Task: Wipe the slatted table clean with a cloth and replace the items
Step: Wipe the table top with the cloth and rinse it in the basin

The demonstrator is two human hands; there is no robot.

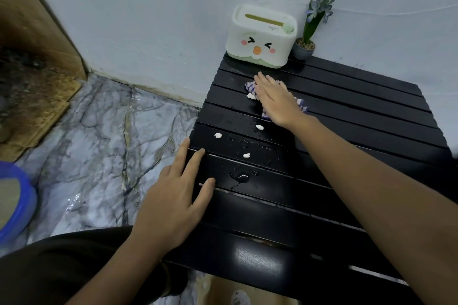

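- Two bare hands work a black slatted table [359, 116] set against a pale wall, above a marble-patterned floor [104, 131].
- At left, the left hand [173, 205] lies flat with fingers spread on the table's near-left edge, gripping nothing, apparently steadying it.
- Further right, white blobs [218, 135] and pooled water [239, 177] dot the middle slats.
- Beyond them, the right hand [275, 99] presses a blue-checked cloth [250, 86] under straight fingers on the far slats; the cloth is bunched, its long axis running from far-left to near-right across the slats, though the palm hides most of it.
- Judged from here, the wipe goes best along each slat, with even pressure, drawing blobs into the cloth and not into the gaps.
- At the back, a white tissue box [260, 37] with a cartoon face and a small potted plant [307, 39] stand side by side; both likely need lifting to clean beneath.
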